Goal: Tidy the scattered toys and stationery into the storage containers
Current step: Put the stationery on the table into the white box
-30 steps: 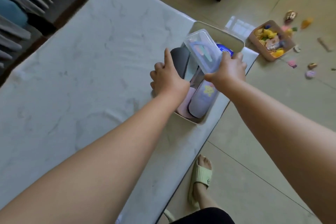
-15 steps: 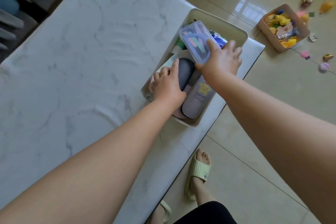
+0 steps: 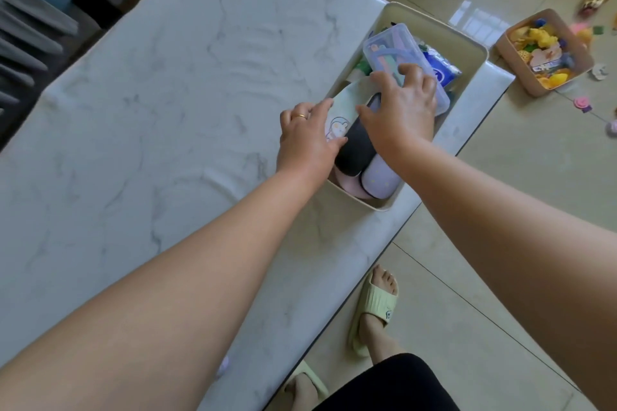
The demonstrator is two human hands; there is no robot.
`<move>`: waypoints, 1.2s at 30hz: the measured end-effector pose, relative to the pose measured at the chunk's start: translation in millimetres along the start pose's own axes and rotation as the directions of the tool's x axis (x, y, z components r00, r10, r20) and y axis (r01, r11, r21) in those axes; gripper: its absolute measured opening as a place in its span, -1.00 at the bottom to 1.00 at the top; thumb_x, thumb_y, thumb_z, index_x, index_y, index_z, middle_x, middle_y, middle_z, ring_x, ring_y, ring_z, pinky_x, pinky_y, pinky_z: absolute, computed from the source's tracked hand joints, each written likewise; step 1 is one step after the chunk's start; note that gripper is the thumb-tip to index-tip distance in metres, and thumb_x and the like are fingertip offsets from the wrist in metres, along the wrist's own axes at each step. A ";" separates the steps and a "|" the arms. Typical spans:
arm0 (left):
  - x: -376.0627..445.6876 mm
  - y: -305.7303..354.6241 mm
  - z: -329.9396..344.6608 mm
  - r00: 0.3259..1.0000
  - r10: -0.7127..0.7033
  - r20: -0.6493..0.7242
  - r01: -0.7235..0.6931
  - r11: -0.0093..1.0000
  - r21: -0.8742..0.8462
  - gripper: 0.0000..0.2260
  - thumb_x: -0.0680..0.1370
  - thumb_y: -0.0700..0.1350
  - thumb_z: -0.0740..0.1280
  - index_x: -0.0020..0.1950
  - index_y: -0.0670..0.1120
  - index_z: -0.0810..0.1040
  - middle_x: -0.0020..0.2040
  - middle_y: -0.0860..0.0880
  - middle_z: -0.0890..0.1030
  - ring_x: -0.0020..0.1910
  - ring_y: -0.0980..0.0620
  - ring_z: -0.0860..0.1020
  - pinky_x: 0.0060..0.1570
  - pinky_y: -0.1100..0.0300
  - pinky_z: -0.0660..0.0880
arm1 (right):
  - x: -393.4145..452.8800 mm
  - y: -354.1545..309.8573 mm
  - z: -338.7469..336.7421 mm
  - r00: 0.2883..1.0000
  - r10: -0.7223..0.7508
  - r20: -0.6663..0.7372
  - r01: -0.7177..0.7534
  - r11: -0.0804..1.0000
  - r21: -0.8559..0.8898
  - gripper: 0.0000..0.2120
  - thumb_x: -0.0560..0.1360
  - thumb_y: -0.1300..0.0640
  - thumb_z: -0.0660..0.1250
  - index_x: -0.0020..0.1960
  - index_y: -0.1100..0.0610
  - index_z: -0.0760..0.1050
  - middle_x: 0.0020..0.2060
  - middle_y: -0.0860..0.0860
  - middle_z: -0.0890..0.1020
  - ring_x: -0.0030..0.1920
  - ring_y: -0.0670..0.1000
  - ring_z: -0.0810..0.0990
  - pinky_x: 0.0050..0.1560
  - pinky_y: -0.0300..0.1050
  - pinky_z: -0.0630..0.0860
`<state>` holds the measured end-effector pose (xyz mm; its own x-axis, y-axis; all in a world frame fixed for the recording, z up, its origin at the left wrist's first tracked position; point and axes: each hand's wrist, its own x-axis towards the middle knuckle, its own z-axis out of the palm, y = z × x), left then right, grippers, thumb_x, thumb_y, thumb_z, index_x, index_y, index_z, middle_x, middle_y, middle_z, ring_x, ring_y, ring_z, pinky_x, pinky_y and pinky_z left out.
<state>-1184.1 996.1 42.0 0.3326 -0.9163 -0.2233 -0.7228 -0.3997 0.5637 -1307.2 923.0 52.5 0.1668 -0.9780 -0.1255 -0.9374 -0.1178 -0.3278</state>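
White bench veined with grey marbling. Beige bin holds a black case, a lilac case with pale dots, a pink one and a blue packet. Far right, a tan box of yellow toys.

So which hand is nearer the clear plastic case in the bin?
Right. The right hand lies on the clear plastic case, fingers over its near end; the left hand is farther back, at the pale green pouch.

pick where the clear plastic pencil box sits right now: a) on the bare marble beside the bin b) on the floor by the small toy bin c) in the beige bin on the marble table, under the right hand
c: the clear plastic pencil box lies inside the beige bin on the marble table, with the right hand resting on its near end.
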 end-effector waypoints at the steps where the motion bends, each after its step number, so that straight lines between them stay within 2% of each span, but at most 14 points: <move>1: -2.8 -3.3 -4.6 1.000 -0.008 -0.008 0.008 1.000 -0.002 -0.48 0.51 -0.01 0.38 0.46 0.04 0.33 0.32 -0.04 0.39 0.36 -0.06 0.21 0.30 0.11 0.33 | -5.2 -6.2 -0.9 1.000 -0.009 0.005 0.009 1.000 0.020 -0.54 0.49 -0.06 0.34 0.37 -0.02 0.40 0.40 0.10 0.28 0.41 0.21 0.20 0.40 0.04 0.16; 7: -61.7 -70.9 -53.9 0.990 -0.142 -0.013 0.143 0.989 0.038 -0.48 0.54 0.00 0.35 0.48 0.06 0.29 0.37 -0.01 0.35 0.40 -0.03 0.17 0.24 0.11 0.32 | -75.5 -71.6 23.6 0.995 -0.097 0.024 0.093 0.987 0.133 -0.65 0.51 0.04 0.29 0.29 -0.04 0.49 0.37 0.06 0.34 0.37 0.17 0.25 0.35 -0.04 0.18; 14: -145.8 -179.3 -95.9 0.928 -0.367 0.061 0.354 0.922 0.153 -0.47 0.57 -0.10 0.28 0.51 0.02 0.18 0.42 -0.10 0.31 0.43 -0.10 0.16 0.23 0.03 0.36 | -181.0 -141.5 80.2 0.939 -0.250 0.236 0.207 0.959 0.194 -0.61 0.49 0.09 0.34 0.31 -0.04 0.45 0.33 0.05 0.36 0.34 0.14 0.27 0.37 -0.04 0.25; 19: -198.4 -241.3 -96.3 0.844 -0.519 0.135 0.484 0.846 0.224 -0.49 0.57 -0.14 0.23 0.51 -0.01 0.19 0.38 -0.16 0.33 0.40 -0.15 0.19 0.19 0.02 0.36 | -259.0 -167.3 133.2 0.822 -0.328 0.466 0.288 0.945 0.156 -0.54 0.48 0.09 0.33 0.38 -0.01 0.39 0.27 0.06 0.41 0.29 0.14 0.32 0.28 -0.05 0.32; 23: -230.9 -262.7 -86.4 0.771 -0.620 0.143 0.578 0.776 0.251 -0.54 0.55 -0.18 0.22 0.45 -0.07 0.26 0.35 -0.18 0.31 0.36 -0.17 0.23 0.20 0.03 0.38 | -305.7 -176.7 165.5 0.682 -0.278 0.676 0.341 0.939 0.042 -0.52 0.49 0.02 0.30 0.39 -0.01 0.33 0.26 0.06 0.43 0.25 0.12 0.40 0.16 -0.07 0.39; 25: -244.2 -269.6 -79.8 0.754 -0.642 0.138 0.599 0.759 0.255 -0.57 0.55 -0.15 0.26 0.42 -0.08 0.30 0.35 -0.18 0.28 0.33 -0.18 0.24 0.21 0.04 0.38 | -326.9 -182.8 178.6 0.651 -0.248 0.718 0.353 0.936 0.003 -0.53 0.46 -0.02 0.31 0.33 0.02 0.33 0.20 0.05 0.45 0.20 0.11 0.44 0.06 -0.05 0.42; 28: -251.7 -272.3 -75.5 0.746 -0.652 0.136 0.614 0.752 0.240 -0.54 0.53 -0.09 0.33 0.40 -0.08 0.32 0.34 -0.17 0.27 0.30 -0.19 0.25 0.21 0.07 0.36 | -346.0 -187.3 192.2 0.666 -0.260 0.699 0.392 0.919 -0.031 -0.54 0.43 -0.02 0.36 0.24 0.07 0.29 0.12 0.05 0.44 0.13 0.13 0.49 -0.11 -0.05 0.40; 31: -250.6 -274.4 -75.0 0.740 -0.656 0.150 0.623 0.752 0.215 -0.55 0.53 -0.11 0.32 0.40 -0.07 0.33 0.33 -0.17 0.28 0.30 -0.18 0.26 0.18 0.09 0.37 | -350.3 -190.9 198.7 0.707 -0.252 0.660 0.363 0.931 -0.034 -0.66 0.48 0.06 0.30 0.19 0.11 0.29 0.09 0.06 0.44 0.08 0.13 0.50 -0.22 -0.08 0.33; 34: -242.5 -270.9 -78.0 0.773 -0.617 0.146 0.596 0.786 0.165 -0.62 0.56 -0.17 0.24 0.38 -0.08 0.35 0.32 -0.16 0.30 0.31 -0.16 0.25 0.15 0.10 0.37 | -341.2 -194.3 193.9 0.719 -0.215 0.661 0.312 0.950 -0.029 -0.69 0.46 0.14 0.30 0.16 0.14 0.31 0.05 0.08 0.46 0.00 0.12 0.50 -0.27 -0.09 0.29; 36: -231.6 -263.0 -80.5 0.804 -0.582 0.118 0.571 0.813 0.117 -0.65 0.58 -0.16 0.21 0.38 -0.09 0.35 0.32 -0.17 0.32 0.33 -0.17 0.28 0.17 0.07 0.37 | -325.0 -192.1 181.9 0.738 -0.181 0.650 0.276 0.960 -0.046 -0.66 0.44 0.12 0.33 0.16 0.14 0.33 0.05 0.08 0.47 -0.03 0.12 0.50 -0.25 -0.09 0.30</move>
<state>-1022.2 1315.5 9.5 0.6168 -0.5074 -0.6018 -0.4681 -0.8511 0.2378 -1125.7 1294.8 -14.0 0.4918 -0.5880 -0.6421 -0.8678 -0.3910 -0.3067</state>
